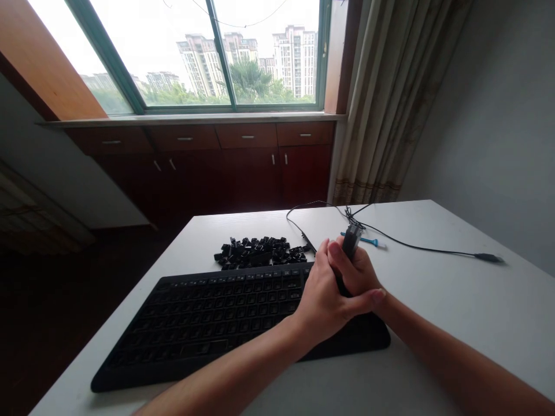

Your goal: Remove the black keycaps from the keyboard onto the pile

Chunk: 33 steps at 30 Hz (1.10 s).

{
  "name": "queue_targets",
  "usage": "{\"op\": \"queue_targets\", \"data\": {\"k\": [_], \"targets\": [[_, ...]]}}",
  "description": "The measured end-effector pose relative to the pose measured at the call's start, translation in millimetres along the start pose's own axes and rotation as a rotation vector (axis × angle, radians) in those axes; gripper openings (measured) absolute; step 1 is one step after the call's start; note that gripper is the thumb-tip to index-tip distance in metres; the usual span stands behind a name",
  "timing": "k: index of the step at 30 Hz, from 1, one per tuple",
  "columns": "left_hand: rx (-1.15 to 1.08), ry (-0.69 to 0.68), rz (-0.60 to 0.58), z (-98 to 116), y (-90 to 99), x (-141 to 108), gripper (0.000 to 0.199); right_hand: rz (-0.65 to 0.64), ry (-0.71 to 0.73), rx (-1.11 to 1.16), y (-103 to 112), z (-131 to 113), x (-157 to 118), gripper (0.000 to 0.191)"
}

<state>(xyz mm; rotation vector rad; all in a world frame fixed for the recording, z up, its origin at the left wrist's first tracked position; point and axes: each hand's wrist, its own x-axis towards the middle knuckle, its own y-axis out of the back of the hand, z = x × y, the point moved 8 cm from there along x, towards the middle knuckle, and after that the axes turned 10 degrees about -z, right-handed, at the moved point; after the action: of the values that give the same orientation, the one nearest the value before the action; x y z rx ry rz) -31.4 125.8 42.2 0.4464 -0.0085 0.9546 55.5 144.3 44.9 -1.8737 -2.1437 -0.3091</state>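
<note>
A black keyboard with most of its keycaps off lies on the white table. Over its right part my two hands are clasped together. My right hand is closed round a dark tool, whose grey, partly clear end points up. Wrapped against the right hand, my left hand has its thumb across the right wrist; what its fingers grip beneath is hidden. Behind the keyboard sits a pile of loose black keycaps.
A blue tool with a pale tip lies behind my hands. A black cable runs across the white table to a plug at the right. Beyond stand red-brown cabinets below a window.
</note>
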Motion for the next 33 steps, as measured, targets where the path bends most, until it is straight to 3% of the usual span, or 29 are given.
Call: {"op": "queue_targets", "data": {"k": [6,14,33], "targets": [[0.143,-0.091,-0.027,11.0,-5.4,1.1,0.079,0.074,-0.005,-0.150,4.4,-0.7,-6.6,0.043],[0.275,-0.087,-0.079,10.0,-12.5,-0.7,0.082,0.066,-0.019,-0.043,-0.1,-0.4,-9.0,0.044],[0.188,-0.051,-0.072,9.1,-11.2,-0.3,0.073,0.121,0.007,-0.088,6.2,7.0,-10.2,0.048]]}}
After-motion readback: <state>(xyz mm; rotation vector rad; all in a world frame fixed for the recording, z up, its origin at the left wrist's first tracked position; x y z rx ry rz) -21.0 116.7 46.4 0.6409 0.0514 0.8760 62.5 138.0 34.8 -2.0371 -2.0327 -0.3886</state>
